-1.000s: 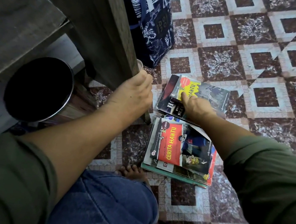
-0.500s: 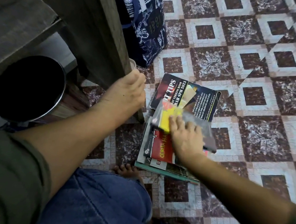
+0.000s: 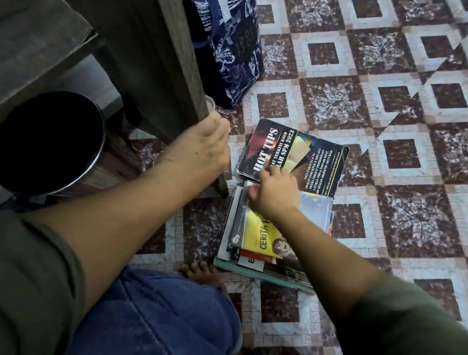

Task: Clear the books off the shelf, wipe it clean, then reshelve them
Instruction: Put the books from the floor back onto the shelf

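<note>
Your right grip (image 3: 274,193) is clamping on the far left corner of the yellow book (image 3: 261,235). The fingers are curling over its far edge and the thumb is pressing at its left side. That book is lying on top of the stack of books (image 3: 249,265), which is resting flat on the tiled floor (image 3: 395,223). Just beyond your knuckles the dark HOT TIPS book (image 3: 301,152) is also lying flat on the floor. Its near edge is meeting the stack's far edge, though whether it is overlapping cannot be told.

Your left grip (image 3: 201,148) is wrapping round the front edge of the shelf side panel (image 3: 143,37), low down near its foot and just left of the two lots of books. A blue patterned bag (image 3: 229,41) is standing against the panel's far side. A round dark container (image 3: 45,143) with a shiny rim is sitting to the panel's left. Your bare toes (image 3: 202,272) are showing beside the stack's near left corner.
</note>
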A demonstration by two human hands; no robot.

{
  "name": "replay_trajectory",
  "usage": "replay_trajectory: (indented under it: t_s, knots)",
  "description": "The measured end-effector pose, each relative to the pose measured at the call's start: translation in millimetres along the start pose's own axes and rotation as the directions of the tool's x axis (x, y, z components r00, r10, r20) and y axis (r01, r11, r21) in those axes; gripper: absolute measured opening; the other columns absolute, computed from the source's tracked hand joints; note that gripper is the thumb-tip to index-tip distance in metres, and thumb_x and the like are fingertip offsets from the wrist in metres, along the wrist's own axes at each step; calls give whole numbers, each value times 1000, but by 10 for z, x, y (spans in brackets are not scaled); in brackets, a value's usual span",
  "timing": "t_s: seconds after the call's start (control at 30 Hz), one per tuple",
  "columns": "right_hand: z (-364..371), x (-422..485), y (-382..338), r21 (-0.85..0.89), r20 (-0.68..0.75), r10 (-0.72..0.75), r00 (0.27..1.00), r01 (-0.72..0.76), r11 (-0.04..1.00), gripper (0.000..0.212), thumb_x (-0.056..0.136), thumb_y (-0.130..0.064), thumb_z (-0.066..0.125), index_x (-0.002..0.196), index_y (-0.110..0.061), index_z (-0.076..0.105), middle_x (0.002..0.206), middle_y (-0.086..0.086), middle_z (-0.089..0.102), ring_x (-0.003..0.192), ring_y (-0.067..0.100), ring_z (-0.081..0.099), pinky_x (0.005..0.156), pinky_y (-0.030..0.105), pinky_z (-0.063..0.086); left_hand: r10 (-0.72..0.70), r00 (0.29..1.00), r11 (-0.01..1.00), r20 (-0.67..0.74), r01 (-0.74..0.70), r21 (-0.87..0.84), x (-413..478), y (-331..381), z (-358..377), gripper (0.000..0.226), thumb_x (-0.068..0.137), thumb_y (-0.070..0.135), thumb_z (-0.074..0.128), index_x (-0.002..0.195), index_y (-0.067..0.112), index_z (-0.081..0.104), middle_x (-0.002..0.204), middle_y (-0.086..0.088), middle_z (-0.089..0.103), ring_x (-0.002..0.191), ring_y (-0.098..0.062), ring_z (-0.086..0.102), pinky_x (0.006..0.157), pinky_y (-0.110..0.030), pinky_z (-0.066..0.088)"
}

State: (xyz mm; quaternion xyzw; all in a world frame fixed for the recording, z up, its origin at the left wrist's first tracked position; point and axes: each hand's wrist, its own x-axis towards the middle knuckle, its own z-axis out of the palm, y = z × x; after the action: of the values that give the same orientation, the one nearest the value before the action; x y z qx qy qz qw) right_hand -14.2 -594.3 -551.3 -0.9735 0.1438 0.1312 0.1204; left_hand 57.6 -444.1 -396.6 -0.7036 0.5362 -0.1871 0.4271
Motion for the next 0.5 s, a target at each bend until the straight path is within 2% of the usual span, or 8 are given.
replay_trajectory:
  t_s: [0.13, 0.23, 0.37, 0.5]
  knots:
    - [114, 550, 11, 102, 72, 120, 990, -127, 987, 53, 86, -42, 62, 128, -13, 50, 135, 13, 46, 125, 32, 43, 101, 42, 38, 0, 1000, 1000, 12, -1, 25, 27, 21, 38, 33, 81, 14, 37, 81, 21, 69, 81, 5, 62, 88, -16, 55, 86, -38, 24]
    - [216, 784, 62, 108, 132, 173, 976, -188, 976, 71, 79, -46, 72, 135, -14, 41, 143, 12, 38, 132, 32, 36, 105, 45, 38, -6, 1000, 999, 3, 6, 35, 35, 31, 62, 33, 81, 14, 37, 80, 20, 69, 81, 5, 63, 87, -16, 55, 86, -39, 24]
    - [189, 942, 94, -31, 242, 156, 958, -153, 988, 96, 76, -47, 76, 149, -17, 20, 156, 15, 15, 140, 41, 21, 108, 53, 33, 0, 1000, 1000, -15, 0, 14, 40, 50, 57, 33, 80, 14, 36, 80, 21, 69, 77, 6, 59, 86, -17, 53, 89, -39, 24]
    - [243, 1014, 60, -166, 244, 130, 961, -91, 982, 86, 91, -36, 63, 153, -9, 9, 156, 29, 9, 137, 53, 20, 107, 56, 35, -41, 999, 999, -13, 40, -12, 33, 30, 36, 43, 79, 9, 28, 76, 19, 70, 73, 4, 59, 82, -17, 54, 91, -38, 26]
